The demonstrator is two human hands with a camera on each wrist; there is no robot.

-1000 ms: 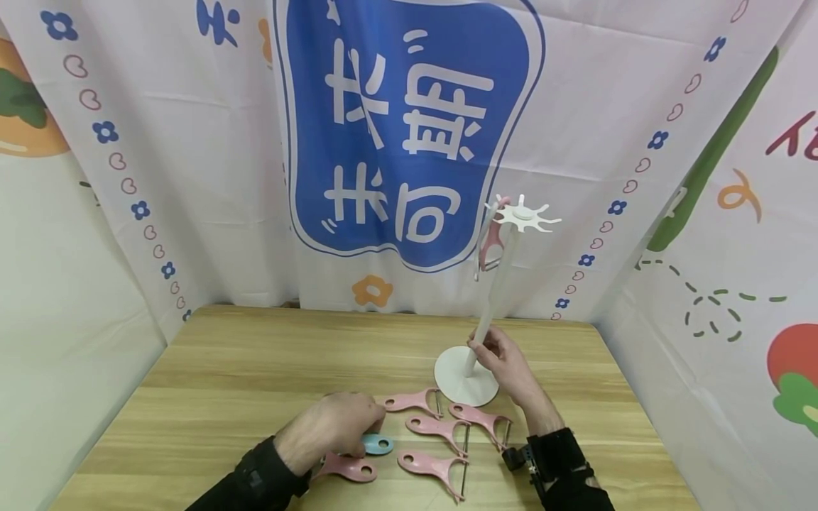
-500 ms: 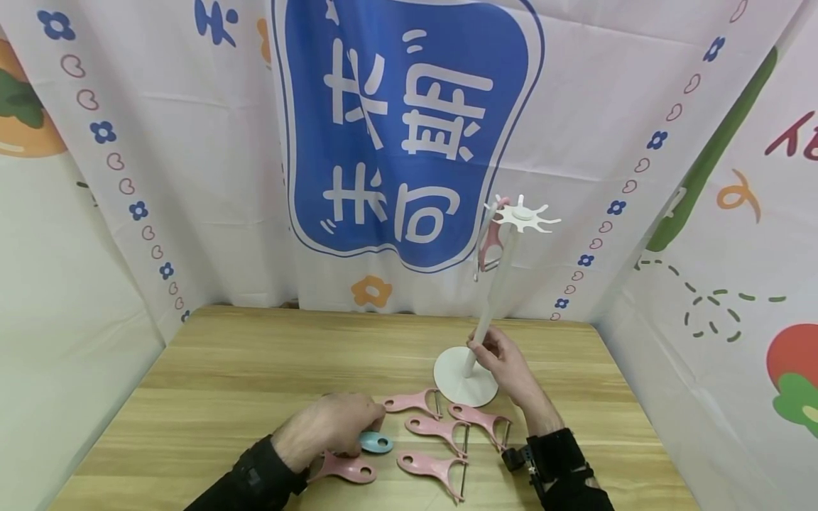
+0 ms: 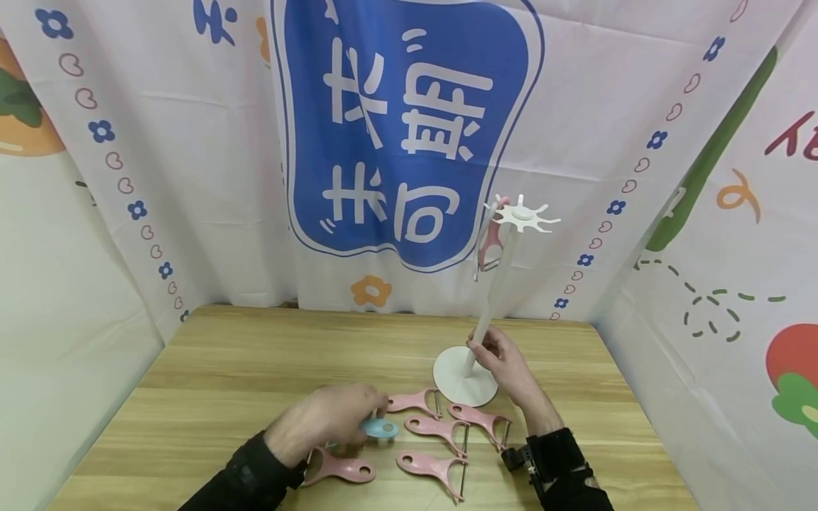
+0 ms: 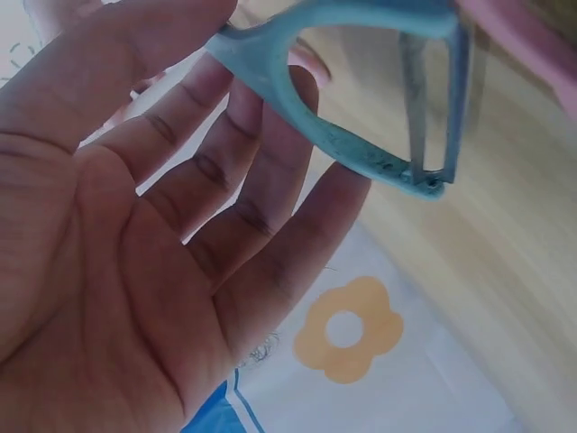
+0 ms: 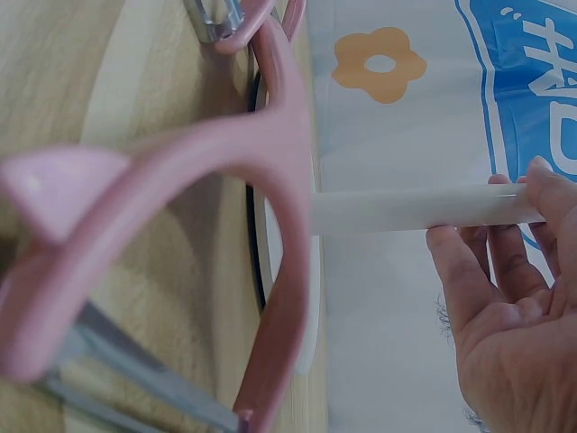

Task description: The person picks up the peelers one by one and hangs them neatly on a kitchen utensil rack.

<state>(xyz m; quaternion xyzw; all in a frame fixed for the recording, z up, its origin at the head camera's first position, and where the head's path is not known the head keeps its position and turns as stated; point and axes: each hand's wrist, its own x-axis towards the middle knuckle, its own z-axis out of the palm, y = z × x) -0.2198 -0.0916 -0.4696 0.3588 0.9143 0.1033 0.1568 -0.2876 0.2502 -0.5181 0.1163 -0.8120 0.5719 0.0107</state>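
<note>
My left hand (image 3: 329, 419) pinches a blue peeler (image 3: 380, 428) between thumb and fingers, a little above the table. In the left wrist view the blue peeler (image 4: 347, 149) shows its forked head and metal blade. With thumb and fingers, my right hand (image 3: 508, 363) grips the pole of a white stand (image 3: 488, 305) low down, above its round base. The right wrist view shows the white pole (image 5: 388, 209) between the fingers of the right hand (image 5: 518, 298). From one arm of the stand's top hangs a pink peeler (image 3: 491, 241).
Several pink peelers lie on the wooden table (image 3: 255, 355): one pink peeler (image 3: 341, 468) below the left hand, another pink peeler (image 3: 428, 465) front middle, one (image 3: 482, 419) close to the stand's base. A printed cloth (image 3: 224, 177) hangs behind the table.
The left hand has lifted the blue peeler slightly off the table, above the pink one beside it. The right hand and the stand have stayed in place.
</note>
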